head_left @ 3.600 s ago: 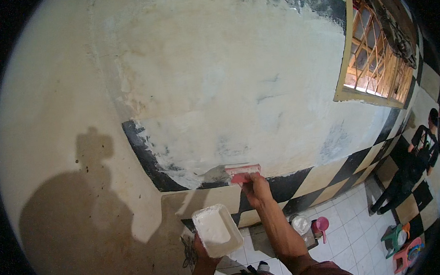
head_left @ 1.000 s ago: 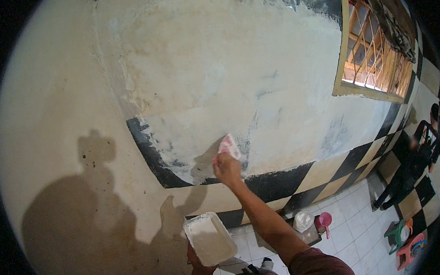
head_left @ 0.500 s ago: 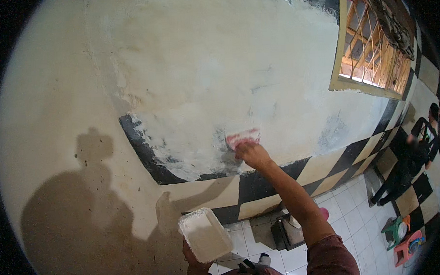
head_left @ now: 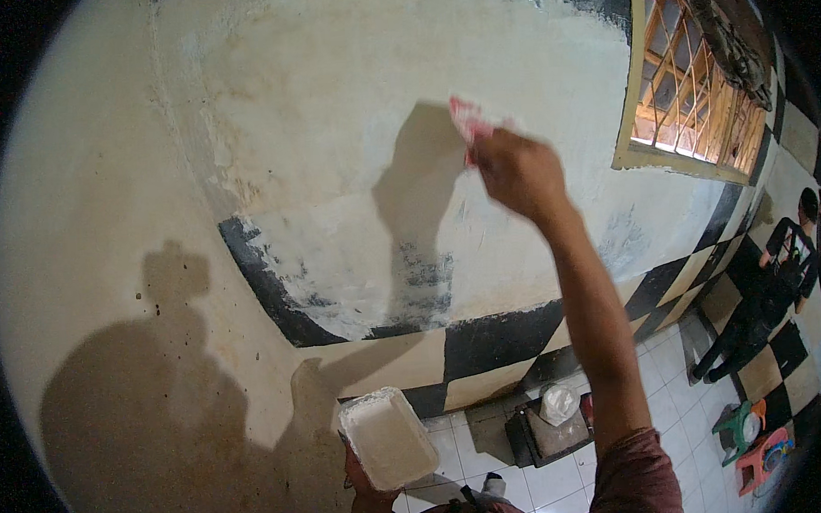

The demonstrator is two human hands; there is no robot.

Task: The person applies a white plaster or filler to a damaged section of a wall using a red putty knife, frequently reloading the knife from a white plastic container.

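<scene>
My right hand grips a red putty spreader smeared with white, held up in front of the patchy cream wall, left of the window. Whether its blade touches the wall I cannot tell; its shadow falls just left of it. Below, my left hand holds a pale rectangular tub with off-white paste in it and crusted white on its rim. Rough white patches overlap the black band along the lower part of the wall.
A barred window is upper right. A person in dark clothes stands at far right beside checkered wall. On the white tiled floor are a dark stand with a white bag, and green and red stools.
My right hand with the spreader has moved well up the wall from its lower band, most sharply in the last half second. My left hand and tub have shifted slightly left since the earliest frame.
</scene>
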